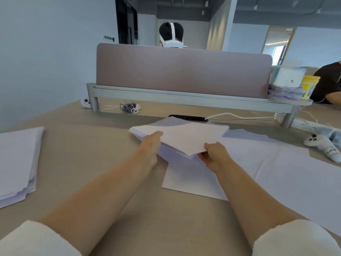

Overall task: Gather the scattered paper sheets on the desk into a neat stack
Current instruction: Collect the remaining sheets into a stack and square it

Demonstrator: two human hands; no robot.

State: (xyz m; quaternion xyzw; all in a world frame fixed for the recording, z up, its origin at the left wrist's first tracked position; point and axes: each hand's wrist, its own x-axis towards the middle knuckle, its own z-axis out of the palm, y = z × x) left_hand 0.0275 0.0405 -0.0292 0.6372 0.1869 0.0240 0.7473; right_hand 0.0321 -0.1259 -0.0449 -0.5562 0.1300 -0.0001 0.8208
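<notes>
A bundle of white paper sheets [182,136] is lifted above the beige desk [88,145] in the middle of the view. My left hand [150,146] holds its left side, thumb on top and fingers hidden underneath. My right hand [214,156] pinches the bundle's near corner. Loose white sheets [193,180] lie flat on the desk below and to the right of the bundle, overlapping one another. A separate pile of paper [17,161] lies at the left edge of the desk.
A mauve divider panel [182,71] on a metal rail closes the desk's far side. A white controller [323,145], a power strip and cables lie at the right. Coiled cords [130,107] sit by the rail. People sit behind the divider and at the far right.
</notes>
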